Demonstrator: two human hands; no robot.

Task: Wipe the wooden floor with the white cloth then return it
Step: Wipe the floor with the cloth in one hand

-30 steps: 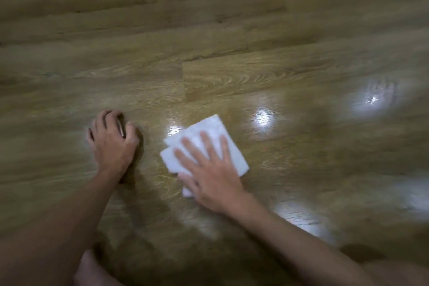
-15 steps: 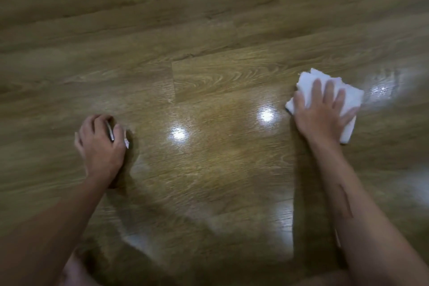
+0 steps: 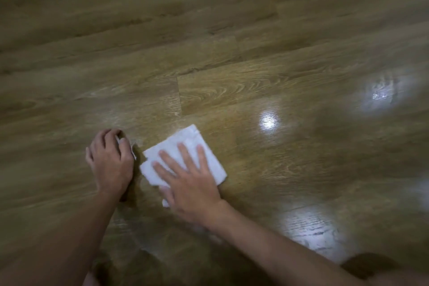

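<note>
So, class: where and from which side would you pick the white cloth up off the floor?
Pinch the cloth's far corner from above: it lies folded flat on the floor, and the right hand covers its near part, leaving that corner bare.

No text, label or number can be read anywhere in view

Glossy wooden plank floor (image 3: 232,30), bright light reflections (image 3: 268,121), dim room

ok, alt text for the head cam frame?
A person's right hand presses a folded white cloth flat on a glossy wooden floor. The left hand rests beside it, fingers curled around something small and pale.
</note>
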